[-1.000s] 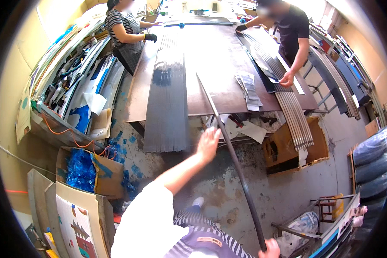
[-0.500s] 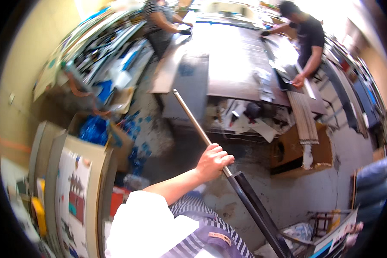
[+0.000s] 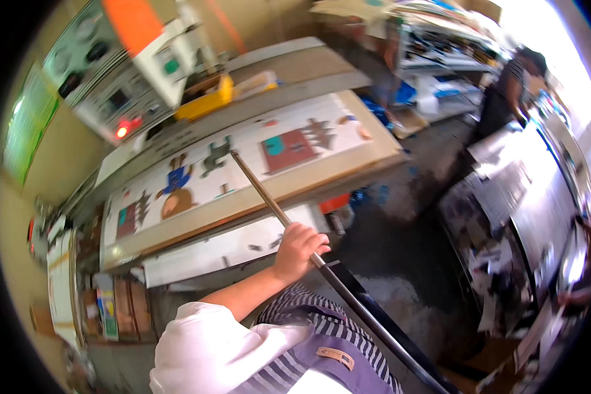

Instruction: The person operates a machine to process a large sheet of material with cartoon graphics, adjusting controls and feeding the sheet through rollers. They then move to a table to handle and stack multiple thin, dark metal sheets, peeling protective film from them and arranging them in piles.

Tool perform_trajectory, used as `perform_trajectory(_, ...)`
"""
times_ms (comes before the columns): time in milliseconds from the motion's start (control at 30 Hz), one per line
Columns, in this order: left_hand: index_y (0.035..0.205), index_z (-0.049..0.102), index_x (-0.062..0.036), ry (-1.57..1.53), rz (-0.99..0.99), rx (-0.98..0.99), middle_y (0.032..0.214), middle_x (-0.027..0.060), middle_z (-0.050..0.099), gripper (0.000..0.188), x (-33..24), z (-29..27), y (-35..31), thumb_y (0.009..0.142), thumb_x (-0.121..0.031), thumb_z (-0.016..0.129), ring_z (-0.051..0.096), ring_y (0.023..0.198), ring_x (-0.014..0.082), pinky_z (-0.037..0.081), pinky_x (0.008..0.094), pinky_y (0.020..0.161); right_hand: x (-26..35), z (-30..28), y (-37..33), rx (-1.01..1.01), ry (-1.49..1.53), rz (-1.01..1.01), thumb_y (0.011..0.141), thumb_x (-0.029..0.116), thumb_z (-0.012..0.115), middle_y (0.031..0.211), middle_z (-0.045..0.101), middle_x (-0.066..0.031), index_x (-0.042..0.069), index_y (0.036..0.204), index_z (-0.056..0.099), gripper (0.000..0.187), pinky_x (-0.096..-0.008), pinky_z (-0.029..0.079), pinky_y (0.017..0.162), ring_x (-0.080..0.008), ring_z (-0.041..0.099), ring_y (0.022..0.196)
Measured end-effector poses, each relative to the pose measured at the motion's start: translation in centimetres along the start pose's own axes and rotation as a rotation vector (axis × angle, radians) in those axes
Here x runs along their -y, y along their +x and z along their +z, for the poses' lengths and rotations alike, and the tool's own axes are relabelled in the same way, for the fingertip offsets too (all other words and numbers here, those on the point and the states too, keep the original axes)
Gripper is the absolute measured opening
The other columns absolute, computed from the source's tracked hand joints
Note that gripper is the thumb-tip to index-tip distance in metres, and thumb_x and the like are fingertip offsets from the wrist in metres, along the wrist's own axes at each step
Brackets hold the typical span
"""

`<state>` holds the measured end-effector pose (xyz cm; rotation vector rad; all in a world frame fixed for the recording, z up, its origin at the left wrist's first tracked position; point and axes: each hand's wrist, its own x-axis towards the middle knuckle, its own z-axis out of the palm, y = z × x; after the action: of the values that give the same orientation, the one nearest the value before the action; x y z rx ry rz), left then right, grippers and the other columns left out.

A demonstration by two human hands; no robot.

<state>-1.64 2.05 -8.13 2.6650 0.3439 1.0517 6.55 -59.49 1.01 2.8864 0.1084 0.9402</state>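
Observation:
My left hand (image 3: 300, 251) is closed around a long, thin metal pole (image 3: 262, 192), its fingers wrapped just above the spot where a dark, glossy section (image 3: 368, 305) begins. The pole slants across my front. Its bare tip lies over the picture of a long printed sheet (image 3: 230, 161), though I cannot tell whether it touches. Toward the lower right the dark section runs out of the picture past my striped, purple apron (image 3: 302, 348). My right hand is out of view.
A machine with an orange panel (image 3: 134, 23) and a lit red lamp stands behind the sheet's bench. A yellow tray (image 3: 207, 98) sits beside it. To the right, a person (image 3: 509, 92) works by a large table (image 3: 538, 190). Loaded shelves (image 3: 440, 59) line the back.
The view has swung left, bringing the machine and printed sheet to the middle and the large table to the right edge. My left hand keeps its grip on the pole.

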Motion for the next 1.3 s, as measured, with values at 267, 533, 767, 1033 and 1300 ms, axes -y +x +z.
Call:
perform_trajectory(267,0.073,0.049,-0.0081,0.268,-0.361,-0.115,0.071,0.0082,0.047,0.019,16.0,-19.1,-14.3,0.061,0.005,0.056,0.052,0.076,0.0311,0.039,0.0403,0.074,23.9,4.0,3.9,-0.080,0.655,-0.499,0.077,0.010,0.054,0.072,0.055,-0.0174,-0.001,0.077,0.061,0.013,-0.0468,0.042,0.072,-0.0377,0.053,0.073)
perform_trajectory(533,0.065,0.041,-0.0062,0.511,-0.618,-0.171,0.066,0.0114,0.044,0.020,29.1,-36.8,-25.8,0.056,0.006,0.054,0.046,0.068,0.0335,0.036,0.0402,0.066,54.0,-0.3,3.2,0.205,0.902,-0.772,0.054,-0.013,0.048,0.082,0.049,-0.0143,-0.002,0.076,0.049,0.024,-0.0382,0.043,0.076,-0.0358,0.050,0.087)
perform_trajectory(767,0.063,0.039,-0.0027,0.595,-0.678,-0.320,0.065,0.0132,0.042,0.018,40.9,-44.0,-29.7,0.057,0.008,0.051,0.043,0.064,0.0341,0.034,0.0409,0.061,78.1,2.2,3.9,0.220,1.070,-1.174,0.054,-0.006,0.058,0.085,0.056,-0.0107,0.003,0.076,0.059,0.025,-0.0392,0.046,0.079,-0.0327,0.052,0.094)
perform_trajectory(1033,0.065,0.046,-0.0019,0.810,-0.797,-0.300,0.069,0.0155,0.050,0.015,57.0,-42.4,-33.7,0.060,0.009,0.054,0.050,0.069,0.0372,0.040,0.0444,0.065,101.1,7.4,0.8,0.314,0.957,-1.315,0.065,0.005,0.061,0.089,0.062,-0.0076,0.007,0.078,0.064,0.014,-0.0354,0.050,0.082,-0.0262,0.057,0.099)
perform_trajectory(1300,0.075,0.058,-0.0007,0.845,-0.939,-0.202,0.088,0.0202,0.062,0.015,71.1,-39.2,-34.6,0.061,0.005,0.060,0.055,0.091,0.0401,0.041,0.0487,0.084,109.2,10.6,1.2,0.354,0.695,-1.217,0.067,0.006,0.060,0.095,0.063,-0.0084,0.009,0.082,0.066,0.017,-0.0367,0.053,0.078,-0.0269,0.058,0.101)
